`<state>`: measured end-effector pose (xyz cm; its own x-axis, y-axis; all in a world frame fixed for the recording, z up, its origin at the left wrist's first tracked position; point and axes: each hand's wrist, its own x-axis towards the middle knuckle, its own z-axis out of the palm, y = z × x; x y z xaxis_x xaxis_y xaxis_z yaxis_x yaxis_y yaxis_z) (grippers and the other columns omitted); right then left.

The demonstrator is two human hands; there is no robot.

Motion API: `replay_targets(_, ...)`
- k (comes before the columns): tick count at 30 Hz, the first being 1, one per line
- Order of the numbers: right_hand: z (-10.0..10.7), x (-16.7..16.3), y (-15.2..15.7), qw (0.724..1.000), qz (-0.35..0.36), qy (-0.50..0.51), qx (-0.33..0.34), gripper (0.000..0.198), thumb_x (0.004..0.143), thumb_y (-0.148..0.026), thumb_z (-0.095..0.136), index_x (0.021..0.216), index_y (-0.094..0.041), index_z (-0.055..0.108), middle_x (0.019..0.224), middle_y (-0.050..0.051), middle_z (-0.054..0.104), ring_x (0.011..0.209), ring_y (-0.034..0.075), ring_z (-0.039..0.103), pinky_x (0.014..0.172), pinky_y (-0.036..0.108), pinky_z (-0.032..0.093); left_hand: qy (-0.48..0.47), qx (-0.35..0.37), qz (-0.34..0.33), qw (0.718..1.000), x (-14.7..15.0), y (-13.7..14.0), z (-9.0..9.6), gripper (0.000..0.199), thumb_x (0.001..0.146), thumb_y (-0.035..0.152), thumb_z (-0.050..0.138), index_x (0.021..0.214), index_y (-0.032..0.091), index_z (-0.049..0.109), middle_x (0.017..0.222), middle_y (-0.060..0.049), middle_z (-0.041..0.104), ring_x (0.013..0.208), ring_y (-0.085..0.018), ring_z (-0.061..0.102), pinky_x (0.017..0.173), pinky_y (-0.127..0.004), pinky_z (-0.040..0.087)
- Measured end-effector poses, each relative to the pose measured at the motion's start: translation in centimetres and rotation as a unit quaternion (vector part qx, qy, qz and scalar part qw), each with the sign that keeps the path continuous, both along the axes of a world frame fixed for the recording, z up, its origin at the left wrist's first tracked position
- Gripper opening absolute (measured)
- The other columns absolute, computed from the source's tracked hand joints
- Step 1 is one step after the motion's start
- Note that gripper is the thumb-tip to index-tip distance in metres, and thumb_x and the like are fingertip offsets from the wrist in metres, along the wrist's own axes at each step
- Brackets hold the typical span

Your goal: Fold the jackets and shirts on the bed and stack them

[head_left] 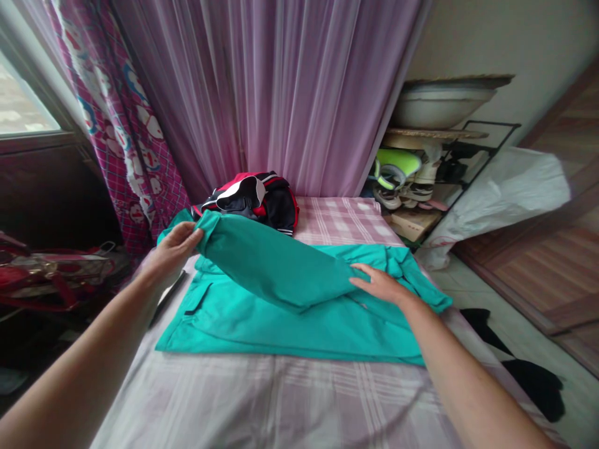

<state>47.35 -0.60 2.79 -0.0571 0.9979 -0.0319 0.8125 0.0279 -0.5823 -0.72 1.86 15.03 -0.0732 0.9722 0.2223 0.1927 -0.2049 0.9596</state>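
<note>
Teal jacket (281,337), centre frame: left hand (180,239) pinched sleeve end (211,232), apparently keeping it raised; right hand (380,285), half-open, seemingly steadied cloth.

A teal jacket (281,337) lies spread across the checked sheet (281,405), its near edge fairly straight. One long sleeve (276,262) is raised at its left end, sagging above the body. A dark-edged pocket (199,299) shows toward the sheet's left side; folds bunch toward its right.
</note>
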Motion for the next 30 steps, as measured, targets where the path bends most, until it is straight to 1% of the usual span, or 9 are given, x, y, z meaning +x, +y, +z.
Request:
replay_targets(3,0.3,0.0,0.4,0.999,0.015,0.028,-0.007,0.043,0.072,-0.047,0.071,0.106,-0.02,0.072,0.118,0.01,0.072,0.115,0.032,0.063,0.103,0.045,0.046,-0.102,0.026,-0.053,0.993,0.8,0.4,3.2,0.054,0.059,0.054,0.087,0.085,0.018,0.057,0.066,0.009,0.059,0.06,-0.005,0.057,0.059,-0.016,0.052)
replay_targets(8,2.3,2.3,0.9,0.974,-0.001,0.227,0.007,0.048,0.069,-0.062,0.072,0.097,-0.023,0.071,0.101,0.005,0.076,0.093,0.028,0.069,0.087,0.041,0.054,-0.213,0.132,-0.159,0.955,1.3,1.1,7.5,0.035,0.071,0.035,0.085,0.088,0.018,0.059,0.071,0.006,0.068,0.061,-0.009,0.065,0.059,-0.022,0.059)
replay_targets(11,3.5,3.5,1.3,0.968,-0.022,0.25,0.026,0.052,0.069,-0.068,0.07,0.095,-0.023,0.069,0.096,0.004,0.076,0.088,0.025,0.068,0.082,0.038,0.054,-0.23,0.133,-0.184,0.946,1.7,1.0,8.7,0.021,0.083,0.029,0.075,0.09,0.018,0.06,0.075,0.005,0.071,0.064,-0.01,0.068,0.062,-0.025,0.061)
replay_targets(14,4.2,4.2,1.8,0.976,0.009,0.219,0.015,0.055,0.066,-0.072,0.07,0.088,-0.022,0.07,0.089,0.004,0.075,0.084,0.024,0.067,0.08,0.038,0.053,-0.217,0.097,-0.164,0.957,2.0,0.7,8.4,0.022,0.08,0.029,0.078,0.088,0.018,0.061,0.068,0.006,0.067,0.058,-0.009,0.065,0.056,-0.022,0.06)
replay_targets(19,4.5,4.6,2.9,0.982,0.046,0.183,-0.008,0.052,0.071,-0.069,0.066,0.09,-0.021,0.072,0.091,0.005,0.075,0.086,0.023,0.066,0.083,0.037,0.052,-0.178,0.102,-0.108,0.973,1.2,0.8,7.2,0.033,0.071,0.036,0.084,0.086,0.019,0.06,0.068,0.006,0.063,0.058,-0.008,0.061,0.054,-0.022,0.058)
replay_targets(21,4.1,4.4,3.7,0.985,0.048,0.165,0.0,0.049,0.076,-0.067,0.062,0.09,-0.021,0.072,0.091,0.004,0.075,0.086,0.023,0.066,0.082,0.036,0.051,-0.142,0.085,-0.049,0.985,0.7,1.7,6.1,0.034,0.072,0.04,0.081,0.086,0.02,0.057,0.066,0.007,0.059,0.056,-0.007,0.057,0.055,-0.02,0.056)
replay_targets(24,2.5,3.4,4.9,0.996,0.023,0.086,0.028,0.042,0.082,-0.059,0.055,0.085,-0.021,0.071,0.085,0.004,0.074,0.082,0.023,0.065,0.077,0.034,0.051,-0.019,-0.011,0.092,0.996,0.0,3.7,2.5,0.029,0.082,0.045,0.068,0.091,0.021,0.055,0.069,0.008,0.055,0.061,-0.006,0.056,0.065,-0.022,0.056)
replay_targets(27,0.4,2.5,5.5,0.998,-0.009,-0.004,0.056,0.031,0.085,-0.047,0.055,0.085,-0.022,0.072,0.092,0.005,0.076,0.09,0.024,0.067,0.082,0.034,0.049,0.046,-0.074,0.123,0.989,-0.5,5.0,-2.3,0.036,0.079,0.047,0.068,0.097,0.017,0.059,0.082,-0.001,0.064,0.077,-0.015,0.065,0.079,-0.038,0.058)
replay_targets(30,-1.1,2.7,5.1,0.996,-0.035,-0.043,0.063,0.028,0.086,-0.043,0.055,0.093,-0.024,0.074,0.103,0.006,0.076,0.098,0.024,0.067,0.086,0.035,0.049,0.116,-0.087,0.15,0.978,0.1,4.4,-6.3,0.044,0.071,0.047,0.072,0.102,0.016,0.063,0.105,-0.011,0.068,0.104,-0.03,0.065,0.095,-0.051,0.051)
